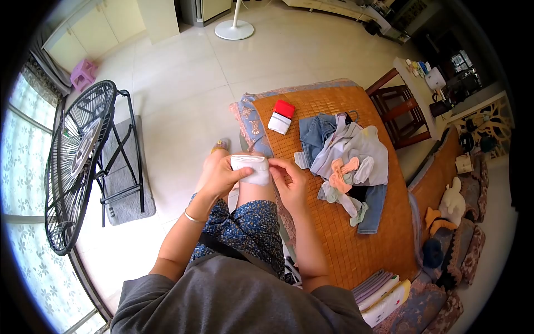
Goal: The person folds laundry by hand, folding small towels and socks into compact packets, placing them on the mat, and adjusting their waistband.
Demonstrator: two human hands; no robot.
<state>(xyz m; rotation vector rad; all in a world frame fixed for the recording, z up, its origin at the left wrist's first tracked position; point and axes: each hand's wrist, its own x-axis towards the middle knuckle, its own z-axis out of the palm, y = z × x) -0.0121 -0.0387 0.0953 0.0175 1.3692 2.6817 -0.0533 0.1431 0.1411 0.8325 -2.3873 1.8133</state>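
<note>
A small folded white cloth (257, 173) is held above my lap. My left hand (222, 179) grips it from the left, thumb across its front, fingers behind. My right hand (290, 181) is at the cloth's right edge, thumb and forefinger drawn together there. To the right, on a woven brown mat (356, 256), lie a red folded cloth (284, 108) and a white folded cloth (279, 123), side by side. Beyond them is a loose heap with a pale grey garment (356, 150), blue jeans (374, 209) and small peach-coloured pieces (340, 177).
A black round-backed folding chair (78, 161) stands at left on a grey floor mat (128, 206). Folded textiles (384, 295) are stacked at the near right. Further off are a wooden chair (397, 106), a white fan base (234, 30) and a pink stool (83, 74).
</note>
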